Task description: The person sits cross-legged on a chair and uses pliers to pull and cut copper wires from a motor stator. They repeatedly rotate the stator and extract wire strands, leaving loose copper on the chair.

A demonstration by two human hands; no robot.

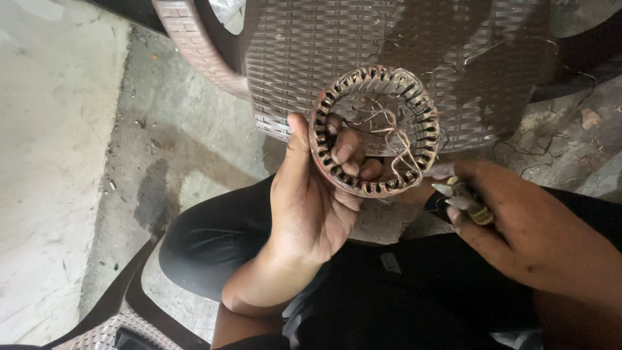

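A round metal motor stator ring (414,97) with many slots around its inside is held up in front of me. My left hand (311,194) grips it, thumb on the outer left rim and fingers curled through its centre. Thin loose copper wires (392,133) trail across the ring's opening toward its lower right. My right hand (512,214) sits just below and right of the ring, closed around a small pair of pliers (463,198) whose metal tips point toward the ring's lower right edge.
A brown woven plastic chair (389,45) stands right behind the ring. My knees in black trousers (214,240) are below. The floor is rough concrete (58,162) with cracks at the right. Part of another woven chair (110,330) shows at the bottom left.
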